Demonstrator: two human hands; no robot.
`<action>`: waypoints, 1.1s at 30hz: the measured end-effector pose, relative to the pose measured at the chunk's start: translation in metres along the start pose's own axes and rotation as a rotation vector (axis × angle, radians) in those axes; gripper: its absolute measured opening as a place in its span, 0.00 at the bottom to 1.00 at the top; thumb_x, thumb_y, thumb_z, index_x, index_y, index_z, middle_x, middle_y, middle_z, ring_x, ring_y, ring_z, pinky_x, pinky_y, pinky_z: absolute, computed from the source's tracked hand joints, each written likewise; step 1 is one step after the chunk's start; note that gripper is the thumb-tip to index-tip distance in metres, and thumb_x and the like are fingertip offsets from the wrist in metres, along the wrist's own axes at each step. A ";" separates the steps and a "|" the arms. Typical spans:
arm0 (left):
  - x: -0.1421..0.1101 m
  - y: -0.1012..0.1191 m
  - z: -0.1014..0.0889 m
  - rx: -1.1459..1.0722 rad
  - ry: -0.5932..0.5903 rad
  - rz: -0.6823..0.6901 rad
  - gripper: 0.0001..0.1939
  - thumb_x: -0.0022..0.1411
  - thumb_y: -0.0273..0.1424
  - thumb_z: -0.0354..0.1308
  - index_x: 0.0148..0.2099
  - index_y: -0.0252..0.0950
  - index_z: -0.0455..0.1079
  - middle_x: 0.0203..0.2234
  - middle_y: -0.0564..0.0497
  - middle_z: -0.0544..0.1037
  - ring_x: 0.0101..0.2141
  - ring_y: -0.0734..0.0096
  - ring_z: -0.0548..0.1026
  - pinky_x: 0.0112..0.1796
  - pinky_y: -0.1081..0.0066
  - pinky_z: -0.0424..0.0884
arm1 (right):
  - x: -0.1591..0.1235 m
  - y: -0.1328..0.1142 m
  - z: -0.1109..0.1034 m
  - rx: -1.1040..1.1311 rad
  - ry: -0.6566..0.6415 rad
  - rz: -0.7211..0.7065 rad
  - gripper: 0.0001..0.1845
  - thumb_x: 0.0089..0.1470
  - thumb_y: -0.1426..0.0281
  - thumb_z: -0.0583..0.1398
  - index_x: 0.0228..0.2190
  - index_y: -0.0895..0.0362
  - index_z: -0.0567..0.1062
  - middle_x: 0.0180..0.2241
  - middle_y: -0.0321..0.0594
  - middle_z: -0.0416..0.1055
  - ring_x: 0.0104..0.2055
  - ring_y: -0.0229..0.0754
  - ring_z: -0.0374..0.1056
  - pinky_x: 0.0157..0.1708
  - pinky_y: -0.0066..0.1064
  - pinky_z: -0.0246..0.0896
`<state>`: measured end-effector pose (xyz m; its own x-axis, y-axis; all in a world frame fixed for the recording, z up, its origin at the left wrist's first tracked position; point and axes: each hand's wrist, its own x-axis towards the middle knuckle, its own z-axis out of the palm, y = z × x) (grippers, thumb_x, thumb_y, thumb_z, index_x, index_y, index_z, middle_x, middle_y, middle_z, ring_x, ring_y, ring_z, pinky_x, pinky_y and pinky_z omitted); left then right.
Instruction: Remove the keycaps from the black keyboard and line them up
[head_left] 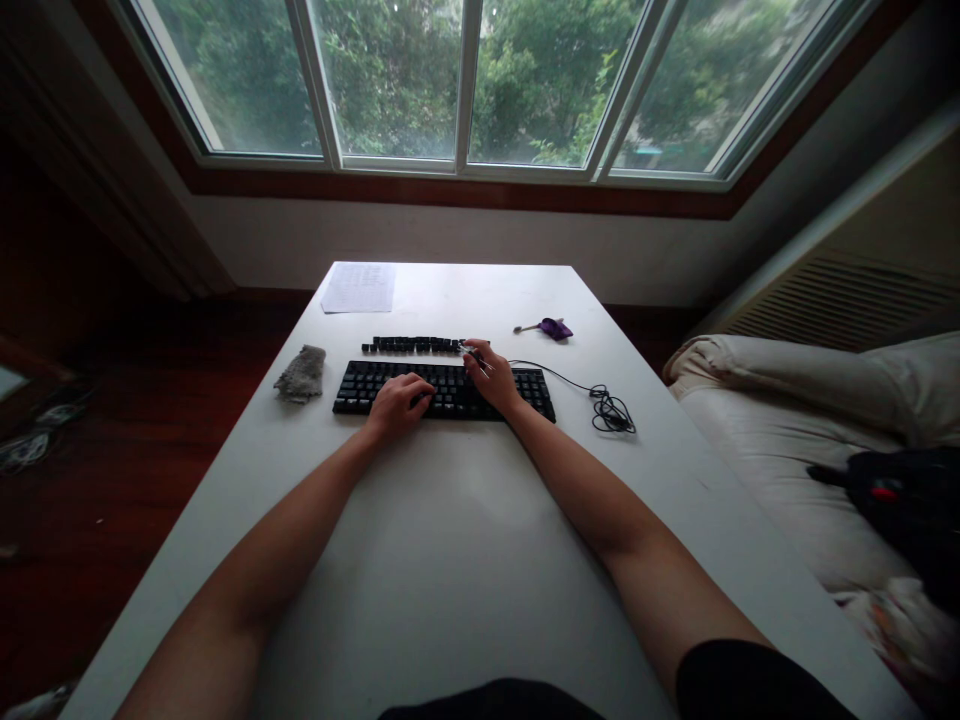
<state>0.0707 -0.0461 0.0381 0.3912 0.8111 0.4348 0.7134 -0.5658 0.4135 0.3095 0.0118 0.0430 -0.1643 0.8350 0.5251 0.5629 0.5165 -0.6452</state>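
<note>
A black keyboard (358, 385) lies on the white table in front of me. My left hand (400, 403) rests on its left-middle keys, thumb apart from the loosely bent fingers, holding nothing I can see. Over the right-middle part, my right hand (495, 382) is closed on a thin metal wire tool that looks like a keycap puller (484, 362). Its tips are too small to make out. Just behind the keyboard stands a row of loose black keycaps (412, 345), its right end close to my right fingers.
A grey cloth (301, 374) lies left of the keyboard. Farther back are paper sheets (358, 288) and a small brush (529, 328) beside a purple item (556, 329). The keyboard's coiled cable (612, 410) lies at right. A sofa (780, 430) stands beyond the table's right edge.
</note>
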 end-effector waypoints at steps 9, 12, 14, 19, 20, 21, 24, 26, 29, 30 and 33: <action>0.000 0.001 0.000 -0.002 0.006 0.001 0.10 0.66 0.32 0.55 0.46 0.42 0.76 0.42 0.49 0.78 0.43 0.62 0.75 0.46 0.60 0.68 | 0.002 0.001 0.002 -0.033 -0.040 -0.081 0.15 0.64 0.63 0.55 0.47 0.50 0.78 0.42 0.43 0.74 0.40 0.44 0.70 0.43 0.35 0.66; 0.000 0.001 0.000 -0.003 0.006 -0.003 0.10 0.66 0.32 0.55 0.45 0.42 0.76 0.42 0.49 0.78 0.43 0.62 0.75 0.46 0.60 0.68 | 0.002 0.002 0.002 -0.057 -0.026 -0.061 0.14 0.63 0.64 0.56 0.46 0.50 0.79 0.40 0.42 0.72 0.40 0.44 0.69 0.44 0.35 0.65; 0.000 0.001 0.000 -0.003 0.005 -0.004 0.10 0.66 0.32 0.55 0.45 0.43 0.76 0.42 0.49 0.78 0.43 0.61 0.75 0.46 0.60 0.68 | 0.002 0.003 0.003 -0.066 -0.018 -0.056 0.14 0.63 0.65 0.56 0.46 0.50 0.79 0.40 0.42 0.72 0.39 0.45 0.69 0.44 0.35 0.65; 0.000 0.001 0.000 -0.005 0.008 0.002 0.10 0.67 0.32 0.55 0.45 0.43 0.76 0.42 0.49 0.78 0.43 0.62 0.75 0.46 0.60 0.68 | 0.003 0.005 0.004 -0.089 -0.019 -0.048 0.13 0.63 0.66 0.56 0.45 0.51 0.78 0.41 0.43 0.73 0.40 0.45 0.69 0.44 0.35 0.65; 0.000 0.001 0.000 -0.004 0.010 0.003 0.10 0.67 0.32 0.55 0.45 0.42 0.76 0.42 0.49 0.78 0.43 0.62 0.75 0.46 0.60 0.68 | 0.003 0.006 0.004 -0.091 -0.026 -0.050 0.13 0.63 0.66 0.56 0.45 0.52 0.78 0.41 0.43 0.74 0.40 0.45 0.70 0.44 0.35 0.65; 0.000 0.000 0.000 -0.003 0.010 0.004 0.09 0.67 0.32 0.55 0.45 0.42 0.76 0.42 0.49 0.78 0.43 0.62 0.75 0.46 0.61 0.68 | 0.004 0.007 0.004 -0.091 -0.039 -0.056 0.13 0.63 0.67 0.56 0.45 0.52 0.78 0.41 0.43 0.75 0.41 0.45 0.70 0.45 0.35 0.65; 0.000 0.000 0.001 0.002 0.007 0.005 0.09 0.66 0.32 0.55 0.45 0.42 0.76 0.42 0.49 0.78 0.43 0.62 0.74 0.46 0.61 0.68 | 0.004 0.009 0.006 -0.094 -0.098 -0.081 0.12 0.62 0.68 0.56 0.44 0.53 0.78 0.42 0.42 0.77 0.43 0.46 0.72 0.46 0.36 0.65; 0.000 -0.001 0.001 0.002 0.005 0.007 0.09 0.66 0.32 0.55 0.45 0.42 0.76 0.42 0.49 0.78 0.44 0.62 0.74 0.46 0.61 0.68 | 0.005 0.011 0.008 -0.105 -0.132 -0.088 0.11 0.62 0.69 0.57 0.43 0.53 0.78 0.42 0.41 0.78 0.44 0.46 0.72 0.46 0.35 0.65; 0.000 -0.001 0.001 0.001 0.005 0.009 0.10 0.66 0.32 0.55 0.46 0.42 0.76 0.42 0.49 0.78 0.44 0.62 0.74 0.47 0.61 0.68 | 0.004 0.011 0.008 -0.105 -0.136 -0.090 0.13 0.61 0.70 0.57 0.46 0.52 0.78 0.45 0.40 0.78 0.45 0.46 0.73 0.47 0.36 0.66; 0.000 -0.001 0.001 0.000 0.006 0.010 0.09 0.66 0.32 0.55 0.46 0.42 0.76 0.42 0.49 0.78 0.44 0.62 0.74 0.46 0.61 0.68 | 0.004 0.010 0.007 -0.095 -0.128 -0.090 0.15 0.61 0.70 0.57 0.47 0.51 0.77 0.46 0.40 0.78 0.46 0.46 0.73 0.48 0.35 0.66; 0.000 0.000 0.001 -0.017 0.017 0.014 0.09 0.66 0.31 0.55 0.45 0.41 0.76 0.42 0.49 0.78 0.44 0.62 0.74 0.47 0.60 0.68 | 0.003 0.008 0.003 -0.067 -0.113 -0.067 0.21 0.59 0.74 0.55 0.53 0.50 0.75 0.43 0.39 0.79 0.44 0.45 0.74 0.46 0.34 0.66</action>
<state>0.0709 -0.0461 0.0375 0.3912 0.8003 0.4544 0.6977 -0.5799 0.4206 0.3109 0.0192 0.0375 -0.2917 0.8168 0.4977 0.5995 0.5616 -0.5702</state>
